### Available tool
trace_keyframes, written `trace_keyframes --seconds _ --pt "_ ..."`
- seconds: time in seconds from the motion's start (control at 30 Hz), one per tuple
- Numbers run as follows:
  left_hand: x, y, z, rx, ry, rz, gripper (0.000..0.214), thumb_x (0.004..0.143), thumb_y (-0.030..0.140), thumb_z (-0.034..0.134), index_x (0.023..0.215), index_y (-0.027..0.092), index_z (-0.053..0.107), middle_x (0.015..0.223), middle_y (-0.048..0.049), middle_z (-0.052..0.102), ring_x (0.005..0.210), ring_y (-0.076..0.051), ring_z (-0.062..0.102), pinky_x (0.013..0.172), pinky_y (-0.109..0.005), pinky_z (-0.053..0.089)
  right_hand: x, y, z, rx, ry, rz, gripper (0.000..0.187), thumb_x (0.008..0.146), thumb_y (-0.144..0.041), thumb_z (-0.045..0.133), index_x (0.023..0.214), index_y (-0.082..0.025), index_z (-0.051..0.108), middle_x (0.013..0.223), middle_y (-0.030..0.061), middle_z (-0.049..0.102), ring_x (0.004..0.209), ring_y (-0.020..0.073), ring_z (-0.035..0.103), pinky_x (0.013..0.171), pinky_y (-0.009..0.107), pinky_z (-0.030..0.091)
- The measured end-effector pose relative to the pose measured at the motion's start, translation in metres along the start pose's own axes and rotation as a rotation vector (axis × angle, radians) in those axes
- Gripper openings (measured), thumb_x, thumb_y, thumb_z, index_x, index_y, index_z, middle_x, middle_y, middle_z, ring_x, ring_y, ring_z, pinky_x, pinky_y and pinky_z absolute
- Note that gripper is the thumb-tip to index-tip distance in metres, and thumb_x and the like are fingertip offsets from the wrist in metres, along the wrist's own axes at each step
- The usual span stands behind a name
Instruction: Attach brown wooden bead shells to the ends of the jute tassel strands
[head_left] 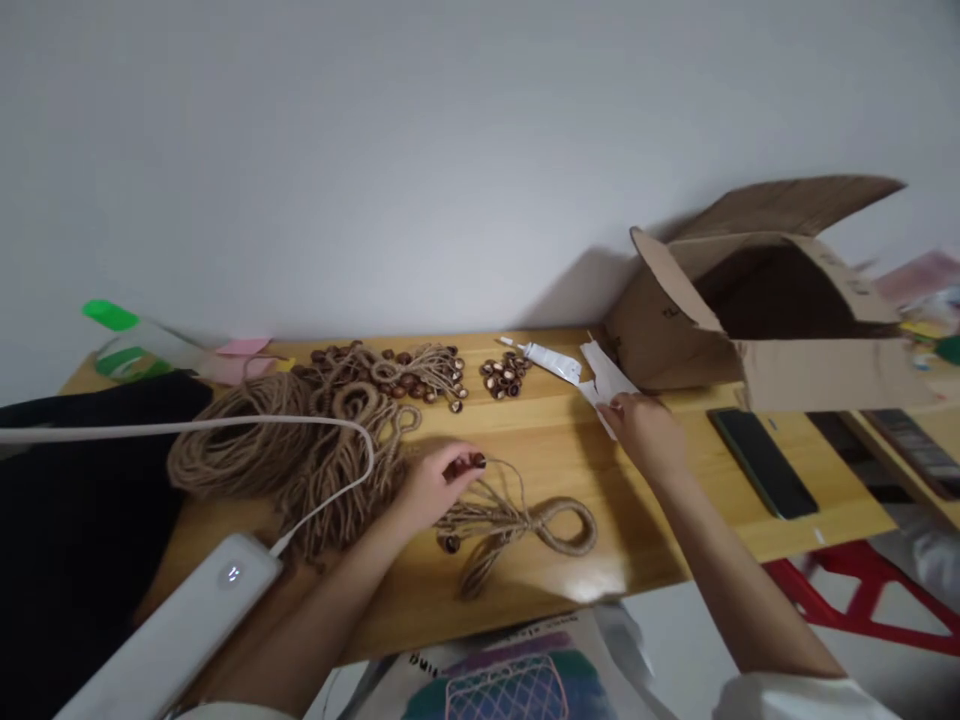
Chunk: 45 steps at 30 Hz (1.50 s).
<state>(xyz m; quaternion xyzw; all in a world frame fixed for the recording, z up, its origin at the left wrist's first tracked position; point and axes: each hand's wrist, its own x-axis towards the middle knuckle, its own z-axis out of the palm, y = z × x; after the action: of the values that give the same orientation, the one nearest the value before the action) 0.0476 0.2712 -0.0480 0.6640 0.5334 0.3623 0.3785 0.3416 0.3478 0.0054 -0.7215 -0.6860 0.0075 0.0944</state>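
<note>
My left hand (439, 485) pinches a small brown nutshell piece (478, 461) at the end of a thin cord. That cord runs to a twine tassel (517, 520) with a wrapped ring at its right end, lying on the wooden table. Another brown shell (448, 542) sits among the tassel's strands. Over to the right, my right hand (641, 435) has its fingers closed on a crumpled white paper (606, 375). Just left of the paper lies a white glue tube (553, 362) with a narrow nozzle. Loose shell halves (504, 377) are heaped beside the tube.
Coiled twine (240, 435) and finished-looking tassels (337, 500) cover the table's left. An open cardboard box (675, 320) stands at the back right, near a dark phone (761, 462). A white lamp-like device (202, 610) with a cable juts in at lower left, by a green-capped bottle (124, 340).
</note>
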Motion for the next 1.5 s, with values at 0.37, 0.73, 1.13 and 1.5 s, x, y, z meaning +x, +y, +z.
trace_keyframes --seconds 0.37,0.73,1.13,1.5 --pt "0.002 0.005 -0.003 0.151 -0.021 0.173 0.011 0.079 0.020 0.066 0.088 0.016 0.067 0.072 -0.0032 0.065 0.068 -0.016 0.058 0.068 -0.029 0.047 -0.014 0.003 0.023 -0.119 -0.055 -0.002 0.029 0.093 -0.029 0.042 0.095 -0.013 0.066 0.095 0.0132 0.067 0.083 0.0203 0.059 0.066 0.027 0.033" --pt "-0.001 0.007 0.001 0.214 0.027 0.194 0.017 0.075 0.024 0.067 0.090 0.015 0.069 0.073 -0.0025 0.066 0.066 -0.013 0.058 0.067 -0.026 0.046 -0.012 0.005 0.018 0.001 -0.024 -0.078 0.029 0.090 -0.019 0.041 0.098 -0.010 0.067 0.098 0.0164 0.068 0.084 0.0221 0.060 0.068 0.028 0.036" --pt "-0.003 0.006 -0.001 0.193 0.003 0.261 0.014 0.076 0.022 0.068 0.088 0.015 0.069 0.071 -0.0017 0.065 0.061 -0.012 0.055 0.064 -0.025 0.045 -0.028 -0.069 0.017 0.173 -0.201 -0.597 0.023 0.091 -0.022 0.047 0.099 -0.015 0.068 0.099 0.0094 0.068 0.091 0.0180 0.060 0.078 0.026 0.041" --pt "-0.008 0.009 -0.001 0.203 -0.083 0.297 0.013 0.080 0.022 0.068 0.091 0.016 0.067 0.075 -0.0031 0.067 0.069 -0.015 0.059 0.067 -0.026 0.045 -0.010 -0.087 0.034 0.049 -0.362 -0.940 0.028 0.090 -0.018 0.048 0.110 -0.017 0.068 0.099 0.0089 0.066 0.085 0.0167 0.060 0.071 0.024 0.041"
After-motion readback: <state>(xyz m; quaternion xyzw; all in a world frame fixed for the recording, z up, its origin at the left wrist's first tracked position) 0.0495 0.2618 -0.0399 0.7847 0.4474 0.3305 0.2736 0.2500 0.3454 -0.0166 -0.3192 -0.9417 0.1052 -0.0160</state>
